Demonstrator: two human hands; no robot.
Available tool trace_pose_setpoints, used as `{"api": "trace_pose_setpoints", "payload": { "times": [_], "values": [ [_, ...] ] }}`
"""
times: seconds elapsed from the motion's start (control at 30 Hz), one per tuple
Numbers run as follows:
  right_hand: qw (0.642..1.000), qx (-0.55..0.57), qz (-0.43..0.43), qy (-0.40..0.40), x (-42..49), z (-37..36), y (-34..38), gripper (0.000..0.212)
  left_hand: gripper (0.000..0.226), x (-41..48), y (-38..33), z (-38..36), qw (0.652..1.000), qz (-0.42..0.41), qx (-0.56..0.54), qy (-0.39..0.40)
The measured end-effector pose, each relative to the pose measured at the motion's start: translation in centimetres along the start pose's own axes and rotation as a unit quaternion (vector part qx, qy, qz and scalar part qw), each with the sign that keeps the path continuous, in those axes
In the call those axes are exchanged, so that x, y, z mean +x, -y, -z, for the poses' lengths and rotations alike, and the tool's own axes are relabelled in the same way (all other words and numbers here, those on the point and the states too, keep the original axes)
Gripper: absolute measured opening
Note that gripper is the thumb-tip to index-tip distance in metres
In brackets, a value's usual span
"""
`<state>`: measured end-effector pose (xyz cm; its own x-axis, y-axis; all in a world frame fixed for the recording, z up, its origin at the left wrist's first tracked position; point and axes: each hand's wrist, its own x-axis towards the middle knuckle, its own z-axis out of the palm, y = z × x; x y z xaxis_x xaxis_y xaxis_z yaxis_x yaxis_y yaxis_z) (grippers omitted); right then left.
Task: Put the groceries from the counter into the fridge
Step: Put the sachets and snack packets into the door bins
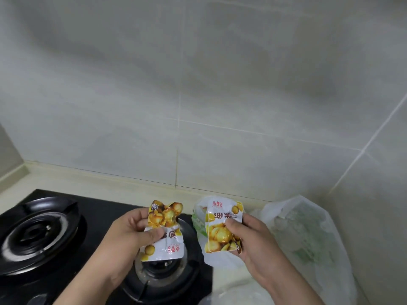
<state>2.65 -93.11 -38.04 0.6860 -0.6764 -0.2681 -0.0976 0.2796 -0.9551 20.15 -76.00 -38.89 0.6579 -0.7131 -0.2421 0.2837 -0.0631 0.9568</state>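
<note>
You have one packet in each hand, both lifted clear of the worktop. The left packet hangs over the hob, and the right packet is in front of the white bag.

The fridge is not in view, so you will probably have to turn and open a door. I'd slide both packets into one hand first, faces together, to free the other for the handle. They look thin and slippery, so pinch near the middle, not the crimped edge.

Your left hand pinches its packet with the thumb across the front and the fingers behind. Your right hand pinches likewise from the other side. Both forearms rise from the lower edge, palms turned inward.
</note>
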Motion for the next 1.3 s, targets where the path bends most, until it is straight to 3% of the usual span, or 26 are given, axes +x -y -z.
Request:
{"api": "trace_pose_setpoints", "payload": {
  "times": [0.2,0.53,0.87,1.3],
  "values": [
    [0.997,-0.042,0.001,0.063,0.1,-6.0,-0.5,0.02,0.026,-3.1,-0.8,5.4,0.999,-0.005,-0.002,-0.039],
    [0.972,-0.086,0.009,0.219,-1.1,-15.8,-1.3,0.021,0.025,-11.9,-1.7,12.2,0.98,-0.026,0.009,-0.199],
    [0.922,-0.099,-0.013,0.374,-6.3,-19.5,-3.3,0.016,0.026,-24.3,1.5,10.3,0.9,-0.038,-0.028,-0.434],
    [0.806,-0.09,-0.044,0.583,-17.9,-21.7,-4.2,0.021,0.025,-40.5,3.6,4.0,0.795,-0.084,-0.05,-0.599]
  ]
}}
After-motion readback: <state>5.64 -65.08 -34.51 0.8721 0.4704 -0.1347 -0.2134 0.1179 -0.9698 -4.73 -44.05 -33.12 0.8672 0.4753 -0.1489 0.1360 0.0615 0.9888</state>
